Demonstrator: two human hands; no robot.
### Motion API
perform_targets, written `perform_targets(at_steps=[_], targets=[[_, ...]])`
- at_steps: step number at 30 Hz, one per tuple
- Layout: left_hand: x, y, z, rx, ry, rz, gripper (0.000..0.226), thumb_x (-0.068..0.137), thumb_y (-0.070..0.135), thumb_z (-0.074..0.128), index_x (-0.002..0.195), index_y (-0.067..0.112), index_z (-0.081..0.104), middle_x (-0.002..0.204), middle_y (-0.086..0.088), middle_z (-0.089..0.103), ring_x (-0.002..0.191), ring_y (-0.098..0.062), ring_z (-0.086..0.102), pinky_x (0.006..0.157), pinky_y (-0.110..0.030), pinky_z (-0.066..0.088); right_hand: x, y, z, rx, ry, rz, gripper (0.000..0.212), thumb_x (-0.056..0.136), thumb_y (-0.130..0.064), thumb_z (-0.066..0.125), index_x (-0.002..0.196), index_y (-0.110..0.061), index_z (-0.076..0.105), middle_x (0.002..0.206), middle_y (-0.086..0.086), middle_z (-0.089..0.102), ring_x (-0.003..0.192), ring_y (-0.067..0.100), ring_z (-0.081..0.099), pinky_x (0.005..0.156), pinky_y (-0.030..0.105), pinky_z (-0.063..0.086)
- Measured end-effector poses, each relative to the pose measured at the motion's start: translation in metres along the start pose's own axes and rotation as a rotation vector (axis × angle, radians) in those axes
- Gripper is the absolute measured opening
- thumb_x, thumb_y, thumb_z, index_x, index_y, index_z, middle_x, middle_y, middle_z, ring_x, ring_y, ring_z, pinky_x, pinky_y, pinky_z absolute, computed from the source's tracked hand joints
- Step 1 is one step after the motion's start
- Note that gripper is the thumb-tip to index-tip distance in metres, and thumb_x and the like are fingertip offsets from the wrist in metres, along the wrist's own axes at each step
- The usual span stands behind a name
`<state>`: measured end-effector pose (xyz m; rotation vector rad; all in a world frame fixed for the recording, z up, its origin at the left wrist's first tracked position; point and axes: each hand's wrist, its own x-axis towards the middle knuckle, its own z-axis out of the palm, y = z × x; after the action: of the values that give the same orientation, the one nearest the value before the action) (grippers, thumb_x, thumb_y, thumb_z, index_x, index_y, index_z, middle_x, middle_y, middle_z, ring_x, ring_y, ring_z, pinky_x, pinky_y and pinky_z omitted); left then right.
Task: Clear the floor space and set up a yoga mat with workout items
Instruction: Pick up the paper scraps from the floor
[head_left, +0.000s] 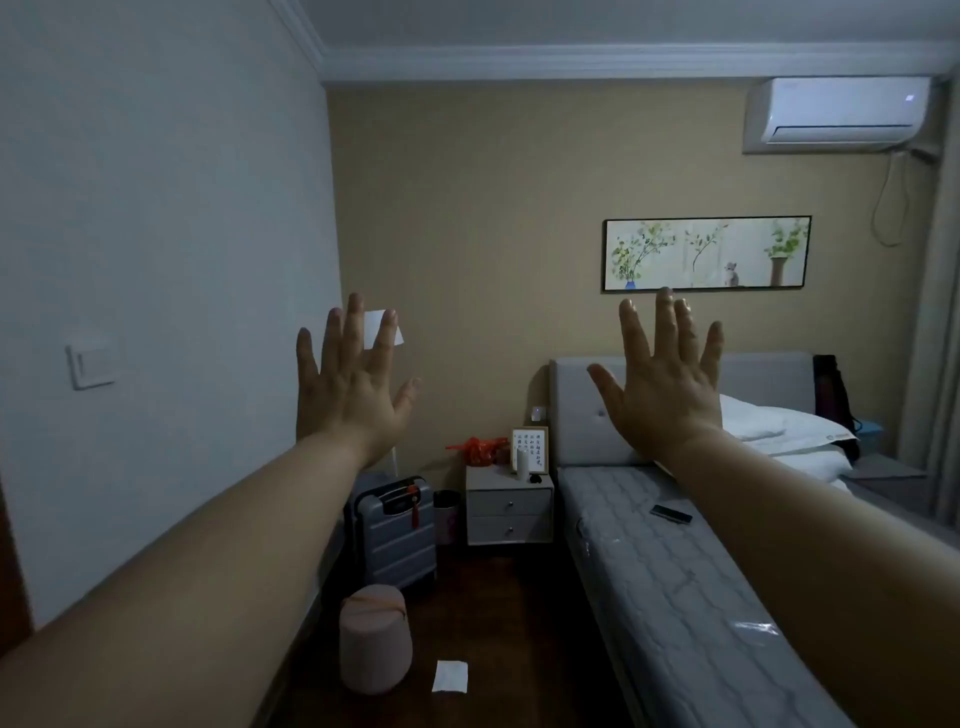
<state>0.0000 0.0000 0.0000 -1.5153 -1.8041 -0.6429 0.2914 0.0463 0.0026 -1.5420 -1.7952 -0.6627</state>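
Both hands are raised at mid-frame with backs toward the camera, holding nothing: the left hand (353, 384) left of centre, fingers straight and fanned, and the right hand (662, 384) right of centre, spread the same way. The bare forearms run back to the lower corners of the frame.

Near the bottom centre, on the dark floor (498, 613), a pink stool (375, 638) stands upright, with a white paper (451, 675) lying flat just right of it. A bare mattress (670, 587) in clear plastic fills the lower right; a small dark remote (671, 514) lies on it.

Behind the stool, a grey suitcase (396, 532) stands against the left wall, with a dark bin (447, 514) between it and a two-drawer nightstand (510, 512). On the nightstand sit a red bag (480, 449), a framed card (531, 449) and a white cylinder (521, 463).

At the bed's far end are white pillows (789, 431) against a grey headboard (582, 415). A dark rolled thing (831, 395), perhaps the mat though I cannot tell, leans at the headboard's right edge.

Upper right on the far wall hang a long plant picture (706, 253) and an air conditioner (836, 110). A switch (92, 364) is on the left wall.
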Motion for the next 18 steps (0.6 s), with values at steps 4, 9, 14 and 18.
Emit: perform_targets(at_steps=[4, 9, 14, 18], targets=[[0.0, 0.008, 0.009, -0.001, -0.03, 0.006, 0.076, 0.095, 0.057, 0.024, 0.15, 0.024, -0.015, 0.157, -0.008, -0.025, 0.147, -0.028, -0.015, 0.116, -0.05, -0.009, 0.003, 0.008, 0.012, -0.003, -0.036, -0.009, 0.07, 0.096, -0.057, 0.02, 0.153, -0.02, -0.001, 0.159, 0.014, -0.012, 0.146, 0.03, -0.014, 0.113, 0.05, -0.015], [-0.011, 0.018, 0.035, -0.012, -0.214, 0.035, 0.071, 0.096, 0.055, 0.025, 0.153, 0.02, 0.0, 0.159, -0.011, -0.009, 0.147, -0.028, -0.003, 0.119, -0.049, 0.001, -0.003, 0.014, 0.041, 0.063, -0.225, -0.027, 0.063, 0.097, -0.055, 0.023, 0.148, -0.018, 0.023, 0.159, 0.016, 0.008, 0.147, 0.032, -0.002, 0.117, 0.053, -0.004], [-0.035, 0.024, 0.081, -0.041, -0.607, 0.024, 0.052, 0.096, 0.052, 0.034, 0.134, 0.017, 0.044, 0.14, -0.01, 0.043, 0.125, -0.029, 0.044, 0.102, -0.041, 0.039, -0.03, 0.01, 0.102, 0.028, -0.561, -0.106, 0.054, 0.095, -0.053, 0.035, 0.136, -0.018, 0.043, 0.14, 0.013, 0.042, 0.132, 0.033, 0.034, 0.112, 0.05, 0.024], [-0.049, 0.017, 0.143, -0.074, -0.902, 0.044, 0.037, 0.098, 0.047, 0.038, 0.102, 0.017, 0.06, 0.111, -0.007, 0.062, 0.095, -0.023, 0.056, 0.082, -0.035, 0.048, -0.047, -0.005, 0.172, 0.058, -0.893, -0.129, 0.049, 0.094, -0.05, 0.046, 0.13, -0.017, 0.047, 0.132, 0.01, 0.046, 0.12, 0.031, 0.046, 0.097, 0.043, 0.041]])
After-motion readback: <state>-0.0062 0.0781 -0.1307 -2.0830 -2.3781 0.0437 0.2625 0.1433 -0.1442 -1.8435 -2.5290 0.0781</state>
